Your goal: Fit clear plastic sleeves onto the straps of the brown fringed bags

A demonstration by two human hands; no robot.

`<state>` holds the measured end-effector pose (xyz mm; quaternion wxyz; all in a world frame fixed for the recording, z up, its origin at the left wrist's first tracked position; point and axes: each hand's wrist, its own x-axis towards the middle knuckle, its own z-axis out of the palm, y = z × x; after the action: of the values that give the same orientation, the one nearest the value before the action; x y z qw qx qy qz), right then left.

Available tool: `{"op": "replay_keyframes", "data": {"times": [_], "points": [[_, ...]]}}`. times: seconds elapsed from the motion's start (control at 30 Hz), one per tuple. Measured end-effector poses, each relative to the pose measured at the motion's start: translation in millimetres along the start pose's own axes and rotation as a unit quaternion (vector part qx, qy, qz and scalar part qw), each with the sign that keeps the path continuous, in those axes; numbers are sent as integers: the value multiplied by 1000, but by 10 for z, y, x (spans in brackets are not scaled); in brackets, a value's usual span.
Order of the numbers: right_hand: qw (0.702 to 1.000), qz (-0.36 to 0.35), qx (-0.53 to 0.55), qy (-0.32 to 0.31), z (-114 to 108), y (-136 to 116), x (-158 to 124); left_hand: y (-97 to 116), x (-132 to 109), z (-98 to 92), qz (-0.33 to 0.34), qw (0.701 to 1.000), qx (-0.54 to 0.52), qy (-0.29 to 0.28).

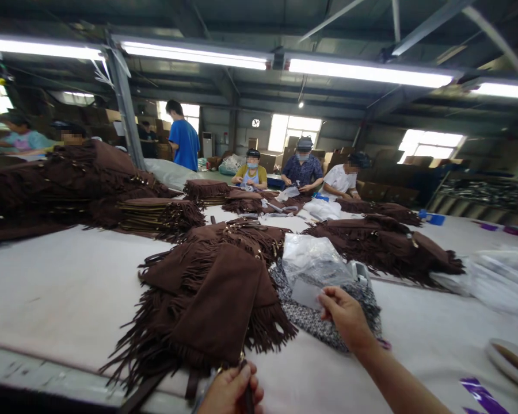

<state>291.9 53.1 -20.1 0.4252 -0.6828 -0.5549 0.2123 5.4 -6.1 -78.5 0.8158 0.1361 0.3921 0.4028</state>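
My left hand (231,391) is closed around a dark brown strap (248,398) at the table's front edge. A gold metal clasp (242,357) shows just above my fingers, near the lower corner of a brown fringed bag (218,305). That bag lies flat on more fringed brown pieces. To the right, my right hand (343,316) pinches a small translucent plastic piece (306,294) between thumb and fingers. Beneath it lies a black-and-white knitted cloth (304,322), with a heap of clear plastic bags (313,253) on top.
Stacks of brown fringed bags (159,215) fill the left and middle of the white table (60,282). Another pile (384,244) lies right of centre. A tape roll (511,362) rests at the right edge. Several people work across the table; one in blue (185,144) stands behind.
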Motion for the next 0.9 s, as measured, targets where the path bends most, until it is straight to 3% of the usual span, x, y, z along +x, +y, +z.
{"op": "replay_keyframes", "data": {"times": [0.1,0.17,0.3,0.4,0.5,0.6,0.73,0.9], "points": [[967,84,235,-45,316,-93,-558,56,-118,65,-26,999,-13,-17],[943,128,302,-55,547,-164,-882,76,-153,90,-33,999,-15,-38],[917,212,331,-77,855,-229,-1369,45,-152,76,-13,998,-37,-49],[920,226,283,-152,803,-213,-1578,6,-153,72,4,1000,-16,-10],[932,185,201,-239,587,-228,-1582,-16,-164,105,22,1000,13,-9],[956,121,121,-240,481,-306,-1382,-28,-175,156,28,998,39,-30],[967,32,5,-252,682,-406,-1041,-37,-197,204,30,997,55,-37],[964,39,9,-262,843,-422,-919,1,-243,131,28,996,80,-40]]}}
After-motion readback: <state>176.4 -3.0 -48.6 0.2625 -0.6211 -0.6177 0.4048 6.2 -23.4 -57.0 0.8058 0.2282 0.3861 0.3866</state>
